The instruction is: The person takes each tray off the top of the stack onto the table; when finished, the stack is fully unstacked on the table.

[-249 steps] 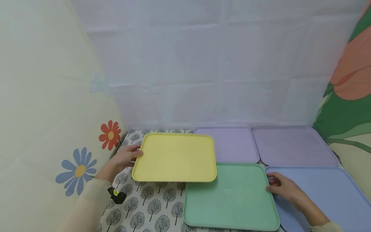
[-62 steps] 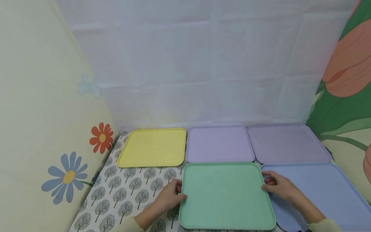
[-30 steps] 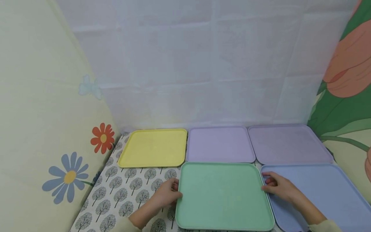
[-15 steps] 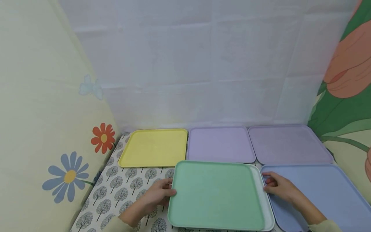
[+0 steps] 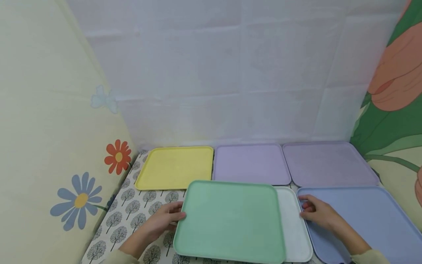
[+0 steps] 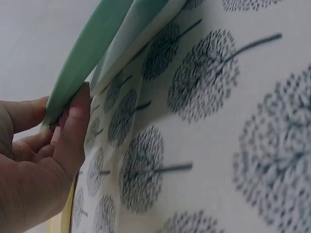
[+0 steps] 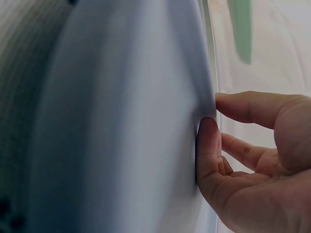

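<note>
With thumb above and fingers below, my left hand [image 5: 159, 222] grips the left rim of a green tray [image 5: 229, 222]. This tray is raised and tilted over a white tray [image 5: 291, 223], whose right strip shows beyond it. In the left wrist view, a gap shows between the green tray [image 6: 90, 53] and what lies beneath. My right hand [image 5: 323, 216] pinches the white tray's right rim, its forearm passing over the blue tray [image 5: 366, 220]. In the right wrist view, thumb and finger of the right hand [image 7: 257, 170] close on a pale rim, below the green tray's corner [image 7: 243, 34].
Along the back lie a yellow tray [image 5: 176, 168], a light purple tray [image 5: 252, 163] and a darker purple tray [image 5: 329, 163]. A tree-patterned cloth [image 5: 132, 220] covers the table. A white sheet [image 5: 214, 73] hangs behind, with flowered walls on both sides.
The yellow tray, earlier held by the left hand, lies at back left. The left hand took the green tray and moved it left and up, uncovering the white tray. The right hand stayed.
</note>
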A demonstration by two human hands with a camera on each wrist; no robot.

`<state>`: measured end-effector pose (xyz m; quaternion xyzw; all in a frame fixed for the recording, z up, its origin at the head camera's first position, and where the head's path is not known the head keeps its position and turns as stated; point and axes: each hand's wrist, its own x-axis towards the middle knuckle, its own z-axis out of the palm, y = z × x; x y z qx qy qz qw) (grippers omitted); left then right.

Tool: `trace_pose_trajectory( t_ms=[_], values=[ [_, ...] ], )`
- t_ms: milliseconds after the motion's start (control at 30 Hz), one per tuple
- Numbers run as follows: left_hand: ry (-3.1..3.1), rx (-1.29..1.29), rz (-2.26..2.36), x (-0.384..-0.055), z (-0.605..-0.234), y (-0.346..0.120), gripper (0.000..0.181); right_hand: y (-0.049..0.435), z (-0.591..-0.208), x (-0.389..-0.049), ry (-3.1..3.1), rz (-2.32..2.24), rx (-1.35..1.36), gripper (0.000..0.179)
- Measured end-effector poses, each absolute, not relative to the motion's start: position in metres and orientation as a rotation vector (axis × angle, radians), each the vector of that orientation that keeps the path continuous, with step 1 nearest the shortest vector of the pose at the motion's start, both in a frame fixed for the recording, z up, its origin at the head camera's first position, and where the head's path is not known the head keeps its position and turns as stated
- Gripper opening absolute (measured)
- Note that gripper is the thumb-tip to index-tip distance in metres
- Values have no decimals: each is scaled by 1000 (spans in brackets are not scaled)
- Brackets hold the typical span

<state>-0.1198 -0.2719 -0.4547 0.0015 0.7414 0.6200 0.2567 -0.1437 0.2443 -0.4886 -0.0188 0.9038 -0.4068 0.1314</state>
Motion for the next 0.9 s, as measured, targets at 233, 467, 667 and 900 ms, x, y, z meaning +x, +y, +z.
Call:
trace_pose_trajectory(
  t_ms=[233, 467, 667, 900],
  values=[
    [2017, 32, 1686, -124, -451, -304, 69, 245, -488, -145, 2644, -1166, -74, 60],
    [2053, 9, 1667, -125, -450, -342, 72, 243, -487, -145, 2644, -1157, -89, 59],
    [2106, -78, 1634, -124, -450, -371, 76, 243, -487, -144, 2646, -1145, -75, 58],
    [2144, -119, 1607, -122, -448, -400, 74, 243, -487, -144, 2645, -1145, -68, 59]
  ],
)
